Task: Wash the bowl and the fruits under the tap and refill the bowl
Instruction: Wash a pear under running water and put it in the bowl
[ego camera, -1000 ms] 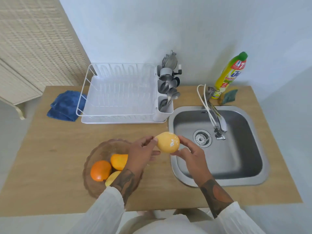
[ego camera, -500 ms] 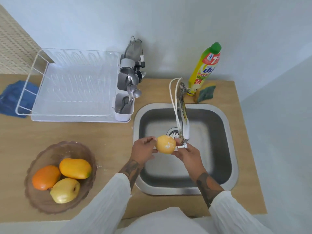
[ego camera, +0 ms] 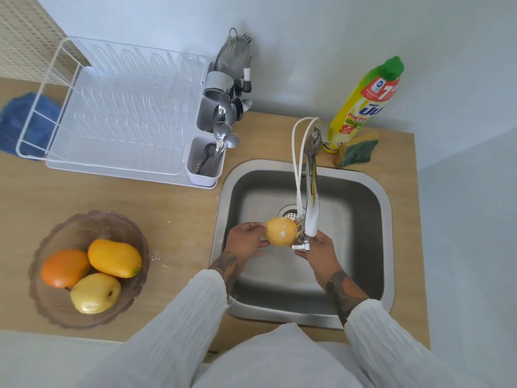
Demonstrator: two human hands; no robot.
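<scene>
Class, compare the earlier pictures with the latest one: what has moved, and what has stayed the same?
Both hands, left and right, carried the yellow fruit from above the counter beside the bowl over the sink, up to the tap. The grip stayed the same. Three fruits remain in the bowl; the rack and bottle are unmoved.
</scene>
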